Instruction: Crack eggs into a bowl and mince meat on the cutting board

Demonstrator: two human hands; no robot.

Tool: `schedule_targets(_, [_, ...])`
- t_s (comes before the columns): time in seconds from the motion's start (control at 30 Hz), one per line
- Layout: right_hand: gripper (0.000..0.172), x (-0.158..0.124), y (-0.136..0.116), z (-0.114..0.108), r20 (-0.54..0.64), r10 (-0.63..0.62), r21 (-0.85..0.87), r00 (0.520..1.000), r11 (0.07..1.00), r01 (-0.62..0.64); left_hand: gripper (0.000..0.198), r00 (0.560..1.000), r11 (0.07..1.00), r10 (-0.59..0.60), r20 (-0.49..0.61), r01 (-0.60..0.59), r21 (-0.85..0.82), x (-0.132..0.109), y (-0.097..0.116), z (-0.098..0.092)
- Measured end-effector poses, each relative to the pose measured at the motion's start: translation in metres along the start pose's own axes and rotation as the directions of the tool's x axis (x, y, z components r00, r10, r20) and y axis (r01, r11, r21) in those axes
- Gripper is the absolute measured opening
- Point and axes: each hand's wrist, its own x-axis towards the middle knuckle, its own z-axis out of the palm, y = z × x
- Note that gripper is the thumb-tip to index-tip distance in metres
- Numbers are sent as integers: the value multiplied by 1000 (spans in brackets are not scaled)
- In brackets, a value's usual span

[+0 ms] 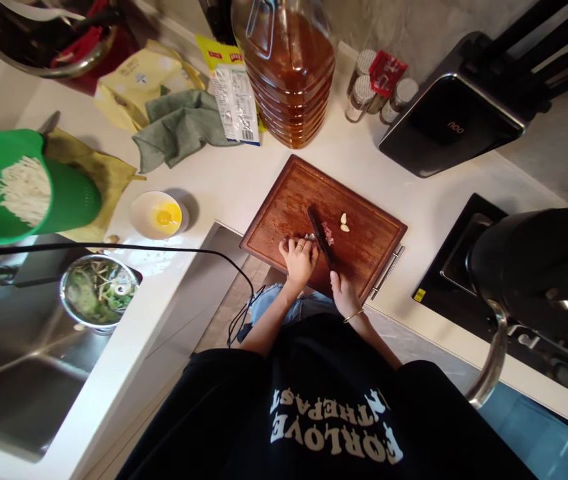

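On the wooden cutting board at the counter edge, the right hand grips a dark knife; the left hand curls down, pinning a pale piece beside the blade, garlic cloves lying near

Your cutting board is reddish-brown with streaky grain. On it lie a black knife and pale garlic cloves. Left of it are a white bowl, yellow egg and a green colander. Behind it is an amber oil bottle.

The white counter carries the board under my fingers, an oil jug beyond them, an egg bowl and cloth off to their left, and jars beyond to the right.
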Motion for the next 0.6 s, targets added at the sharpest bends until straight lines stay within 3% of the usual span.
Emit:
schedule_targets(0.17, [59,1,1,-8,-32,16,79,999,997,-14,22,1000,1000,-25,-13,25,-10,0,-3,0])
schedule_targets(0.6, [53,-29,5,-12,14,-6,48,1000,999,6,20,995,998,-69,-78,69,2,1,-5,4])
